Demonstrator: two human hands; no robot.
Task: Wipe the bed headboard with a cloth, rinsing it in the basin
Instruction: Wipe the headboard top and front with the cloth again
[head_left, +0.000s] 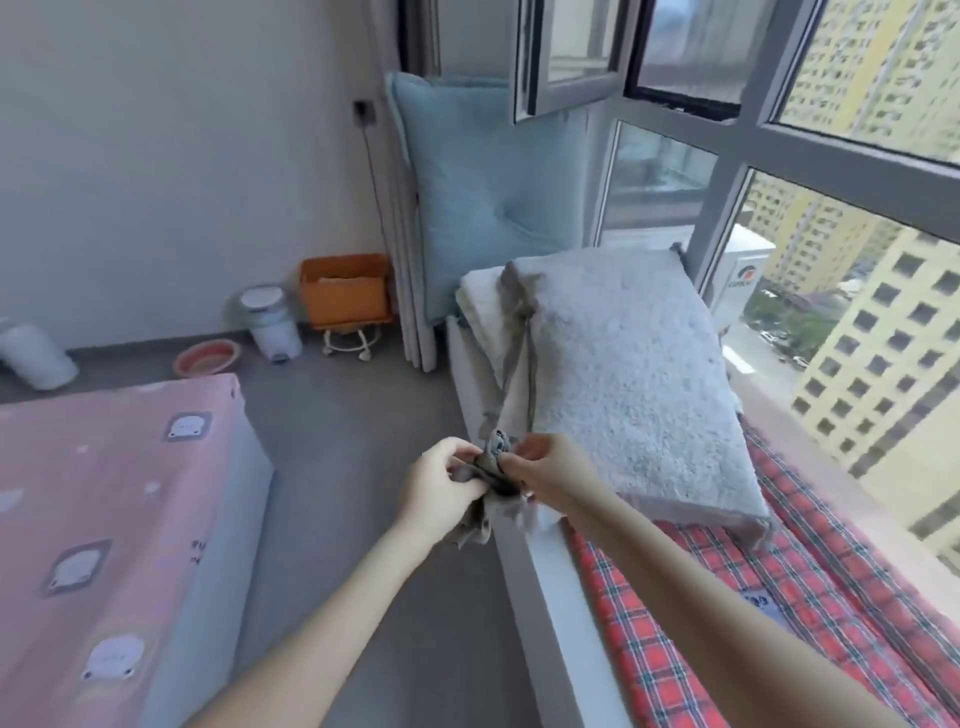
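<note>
The pink-sheeted bed (104, 493) fills the 8 o'clock side, and the fluffy grey blanket (639, 374) on the window bench runs off toward 2 o'clock. I can't make out a headboard from here. The pink basin (205, 357) sits on the floor well away at 10 o'clock, by the wall. If the cloth (478, 522) is wet, twisting it here would likely drip on the floor, not into the basin. It is bunched at centre: the left hand (441, 478) has its fingers curled round one end, the right hand (545, 467) pinches the other, and a tail hangs below.

Head view, looking forward-down, close over hands (488, 480).
</note>
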